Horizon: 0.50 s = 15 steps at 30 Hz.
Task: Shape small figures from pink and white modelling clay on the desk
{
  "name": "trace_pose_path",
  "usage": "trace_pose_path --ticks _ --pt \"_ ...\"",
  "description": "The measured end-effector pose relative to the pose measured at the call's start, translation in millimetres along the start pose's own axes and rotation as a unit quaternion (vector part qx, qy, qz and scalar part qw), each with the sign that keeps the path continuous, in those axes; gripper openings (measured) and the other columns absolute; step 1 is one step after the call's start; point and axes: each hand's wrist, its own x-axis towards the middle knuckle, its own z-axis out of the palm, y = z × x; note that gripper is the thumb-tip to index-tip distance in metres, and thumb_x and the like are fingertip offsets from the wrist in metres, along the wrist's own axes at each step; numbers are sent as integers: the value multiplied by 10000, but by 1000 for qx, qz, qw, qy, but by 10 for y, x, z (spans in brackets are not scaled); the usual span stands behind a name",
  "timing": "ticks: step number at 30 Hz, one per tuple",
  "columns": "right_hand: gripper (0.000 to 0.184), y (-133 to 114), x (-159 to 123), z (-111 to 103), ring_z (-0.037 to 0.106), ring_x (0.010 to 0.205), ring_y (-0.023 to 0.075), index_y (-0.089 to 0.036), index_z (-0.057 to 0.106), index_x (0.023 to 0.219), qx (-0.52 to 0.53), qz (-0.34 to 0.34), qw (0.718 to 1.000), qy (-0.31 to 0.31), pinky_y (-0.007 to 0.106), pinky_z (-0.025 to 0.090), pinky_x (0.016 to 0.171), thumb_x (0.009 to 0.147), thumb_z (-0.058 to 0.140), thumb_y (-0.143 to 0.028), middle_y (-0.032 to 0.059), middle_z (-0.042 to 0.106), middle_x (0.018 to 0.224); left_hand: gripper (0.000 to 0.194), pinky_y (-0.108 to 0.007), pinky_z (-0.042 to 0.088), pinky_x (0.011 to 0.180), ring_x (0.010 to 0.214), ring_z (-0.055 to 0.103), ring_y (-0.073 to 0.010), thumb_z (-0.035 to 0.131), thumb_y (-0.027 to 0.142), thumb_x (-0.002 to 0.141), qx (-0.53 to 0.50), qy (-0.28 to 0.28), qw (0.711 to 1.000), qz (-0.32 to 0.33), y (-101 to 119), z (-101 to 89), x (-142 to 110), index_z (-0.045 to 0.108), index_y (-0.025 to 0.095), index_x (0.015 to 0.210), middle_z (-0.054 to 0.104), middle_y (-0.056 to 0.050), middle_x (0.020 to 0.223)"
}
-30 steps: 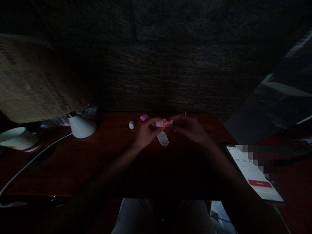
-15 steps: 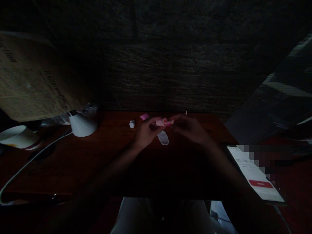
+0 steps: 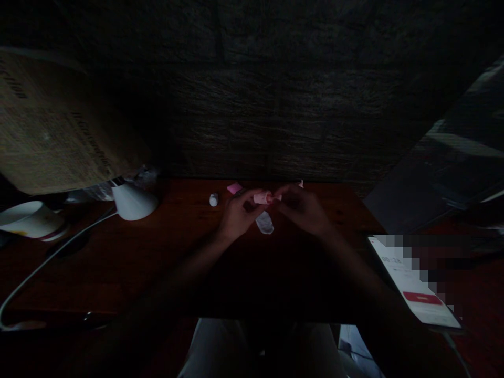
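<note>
Above the dark wooden table, my left hand (image 3: pixel 238 212) grips a small pale-pink cylinder-like piece (image 3: pixel 261 197) between thumb and fingers. My right hand (image 3: pixel 301 207) is closed in a pinch at the piece's right end, its fingertips covering a narrow pinkish bit there. Whether that bit is joined to the piece I cannot tell. Just below the hands lies a whitish translucent oval piece (image 3: pixel 264 222). Behind my left hand is a bright pink flat piece (image 3: pixel 234 188), and to its left a small white lump (image 3: pixel 213 199).
A white cone-shaped lamp base (image 3: pixel 136 202) with a cable, a paper cup (image 3: pixel 29 219) and a large printed brown paper sheet or bag (image 3: pixel 59 126) are on the left. A lit phone (image 3: pixel 417 286) showing a timer lies at right. A dark brick-patterned wall (image 3: pixel 275 115) rises behind the table.
My right fingers have closed over the narrow bit at the pink piece's right end, which showed more before. My left hand keeps its grip almost in place.
</note>
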Motion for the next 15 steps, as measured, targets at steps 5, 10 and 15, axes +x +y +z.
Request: trace_pose_path --ticks 5,10,15 --pt "140 27 -2 35 672 761 173 -192 664 913 -9 -14 1000 15 303 524 683 862 665 -323 60 735 913 330 -260 549 670 730 667 -137 788 174 799 -5 2 1000 -2 7 1 -3 704 183 1118 737 -37 900" --pt "118 13 0 54 665 737 172 -203 676 910 -34 -22 999 22 301 514 663 859 665 -308 54 750 906 341 -258 546 674 744 669 -140 784 153 796 -11 -5 1000 -7 31 4 -9 707 199 1125 737 -35 908" --pt "120 14 0 60 646 694 165 -203 691 914 -45 -23 998 30 294 495 637 856 673 -306 42 743 865 332 -262 547 689 758 670 -143 782 167 803 -10 -3 1000 -15 49 1 -7 711 204 1125 735 -36 920"
